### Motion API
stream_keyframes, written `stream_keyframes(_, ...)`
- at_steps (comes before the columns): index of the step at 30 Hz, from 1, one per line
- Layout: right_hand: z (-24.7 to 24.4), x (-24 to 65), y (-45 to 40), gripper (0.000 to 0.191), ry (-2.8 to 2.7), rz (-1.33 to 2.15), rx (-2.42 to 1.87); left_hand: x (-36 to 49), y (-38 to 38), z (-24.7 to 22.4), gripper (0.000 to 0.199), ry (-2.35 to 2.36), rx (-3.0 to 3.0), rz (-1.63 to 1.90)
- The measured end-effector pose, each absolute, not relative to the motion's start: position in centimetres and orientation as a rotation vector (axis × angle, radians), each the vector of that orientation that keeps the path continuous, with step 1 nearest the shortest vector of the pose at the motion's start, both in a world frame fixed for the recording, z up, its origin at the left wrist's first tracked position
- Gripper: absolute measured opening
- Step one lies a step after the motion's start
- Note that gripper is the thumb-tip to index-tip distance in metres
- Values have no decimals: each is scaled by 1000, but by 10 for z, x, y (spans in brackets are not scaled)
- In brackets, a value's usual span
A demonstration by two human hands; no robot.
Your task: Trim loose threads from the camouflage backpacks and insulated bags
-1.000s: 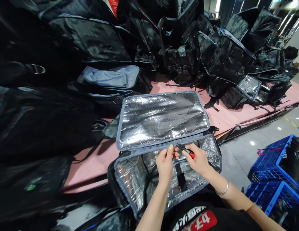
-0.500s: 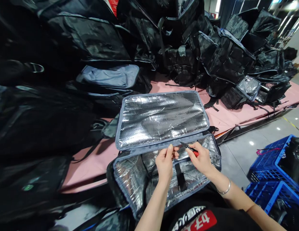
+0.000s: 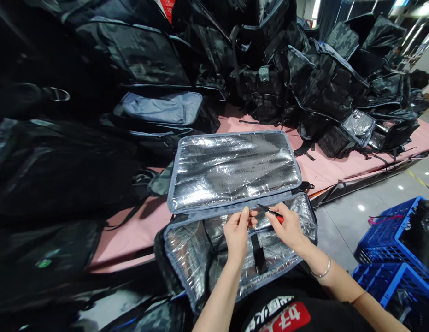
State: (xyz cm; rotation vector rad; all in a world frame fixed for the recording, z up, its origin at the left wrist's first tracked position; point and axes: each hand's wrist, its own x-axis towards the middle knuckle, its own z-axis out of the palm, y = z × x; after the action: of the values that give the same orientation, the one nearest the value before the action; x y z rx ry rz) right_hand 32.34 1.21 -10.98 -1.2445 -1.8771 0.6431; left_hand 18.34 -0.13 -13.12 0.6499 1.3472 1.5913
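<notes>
An insulated bag with a shiny silver lining lies in front of me, its silver-lined lid folded back. Grey-blue binding runs round both parts. At the seam between lid and body, my left hand is closed in a pinch; what its fingertips hold is too small to make out. Closed round the red handle of small thread snips, my right hand points their dark blades left toward the same seam. Below the hands, a black strap crosses the lining.
Dark camouflage bags are piled at the back and left. They rest on a pink-covered table. Blue plastic crates holding black items stand on the floor to the right. A bag with a grey-blue lining lies behind the lid.
The view has shifted slightly. Both hands and the snips stay at nearly the same place by the seam.
</notes>
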Motion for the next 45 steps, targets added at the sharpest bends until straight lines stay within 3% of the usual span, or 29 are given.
stream_keyframes(16,-99,335,18,22,-1908,667,-1134,184,0,-123,35,1347,614,1584)
stream_keyframes(24,-92,337,60,15,-2201,220,-1121,182,11,-118,39,1345,582,1526)
stream_keyframes(28,-92,328,83,18,-2247,263,-1258,180,14,-118,35,1323,808,1350)
stream_keyframes(30,-88,323,93,11,-2277,312,-1344,174,14,-115,28,1384,1073,1320)
stream_keyframes(34,-73,311,109,12,-2415,391,-1512,149,23,-105,24,1843,1840,1412)
stream_keyframes(38,-64,305,123,16,-2469,478,-1534,124,45,-95,26,2070,2167,997)
stream_keyframes(42,-62,304,132,20,-2511,559,-1501,115,67,-85,27,2089,2091,558)
stream_keyframes(45,-62,308,128,19,-2467,545,-1453,113,77,-78,25,2115,1986,423)
